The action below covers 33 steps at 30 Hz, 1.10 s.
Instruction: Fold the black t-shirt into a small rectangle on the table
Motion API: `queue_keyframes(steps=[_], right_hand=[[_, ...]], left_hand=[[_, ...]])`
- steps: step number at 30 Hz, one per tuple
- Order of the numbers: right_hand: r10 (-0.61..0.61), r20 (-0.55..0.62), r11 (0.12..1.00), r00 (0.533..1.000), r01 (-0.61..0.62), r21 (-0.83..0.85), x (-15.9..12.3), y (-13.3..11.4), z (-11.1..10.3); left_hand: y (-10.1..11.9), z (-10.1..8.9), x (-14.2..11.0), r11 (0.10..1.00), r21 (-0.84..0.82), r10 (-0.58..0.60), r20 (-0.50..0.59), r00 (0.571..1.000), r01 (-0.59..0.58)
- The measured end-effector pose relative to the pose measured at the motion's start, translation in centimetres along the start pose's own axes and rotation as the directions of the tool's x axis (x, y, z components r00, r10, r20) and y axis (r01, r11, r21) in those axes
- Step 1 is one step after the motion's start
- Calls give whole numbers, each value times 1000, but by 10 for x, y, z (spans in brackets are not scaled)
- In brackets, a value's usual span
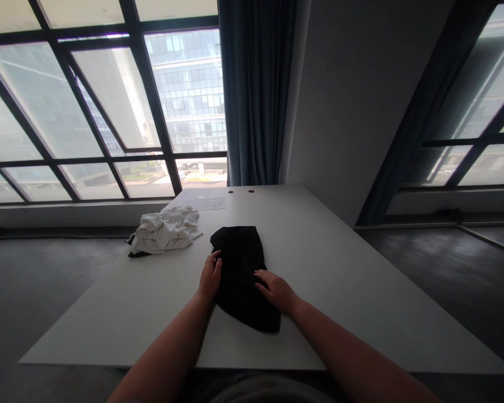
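Observation:
A black cloth item [240, 280], which looks like a folded garment, lies flat on the white table [327, 302] in front of me. My left hand [210, 274] rests along its left edge, fingers stretched forward. On the opposite side, my right hand [276, 287] lies over the right edge with its fingers extended onto the fabric. Neither hand grips the cloth. Its exact kind is hard to make out because the black surface shows little detail.
A crumpled heap of white cloth [166, 229] with some black fabric under it sits at the table's left edge. Behind it lie printed sheets of paper [205, 198]. Two small dark round spots mark the far end. A blue curtain [256, 95] hangs beyond the table.

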State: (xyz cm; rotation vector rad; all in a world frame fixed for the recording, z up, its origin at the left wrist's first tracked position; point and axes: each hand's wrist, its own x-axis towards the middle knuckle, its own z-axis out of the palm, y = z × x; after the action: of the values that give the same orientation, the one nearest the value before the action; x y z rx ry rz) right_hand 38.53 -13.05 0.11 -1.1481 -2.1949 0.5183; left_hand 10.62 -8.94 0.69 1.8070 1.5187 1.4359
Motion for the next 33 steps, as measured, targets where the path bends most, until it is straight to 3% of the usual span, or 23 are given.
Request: queue_keyframes(steps=[5, 10, 15, 18, 21, 28, 33], right_hand=[[-76, 44, 997, 996, 76, 12, -1, -17, 9], [-185, 95, 977, 978, 173, 121, -10, -25, 1], [-76, -70, 967, 995, 91, 237, -9, -17, -14], [-9, -191, 962, 982, 60, 267, -6, -12, -17], [6, -234, 962, 972, 58, 268, -5, -9, -17], [-25, -172, 964, 985, 69, 256, -5, -12, -14], [-30, -64, 971, 998, 44, 236, -6, -9, -14]], left_hand=[[-8, 1, 2, 999, -40, 16, -37, 999, -17], [-12, 3, 2, 998, -66, 1, -49, 999, -4], [-13, 4, 2, 998, -62, -27, -48, 998, 24], [-14, 4, 2, 998, -35, -58, -47, 997, 56], [-15, 4, 3, 997, -12, -80, -48, 996, 79], [-14, 2, 3, 988, 75, -131, -79, 988, 137], [-14, 4, 1, 958, 182, -214, -48, 976, 219]])
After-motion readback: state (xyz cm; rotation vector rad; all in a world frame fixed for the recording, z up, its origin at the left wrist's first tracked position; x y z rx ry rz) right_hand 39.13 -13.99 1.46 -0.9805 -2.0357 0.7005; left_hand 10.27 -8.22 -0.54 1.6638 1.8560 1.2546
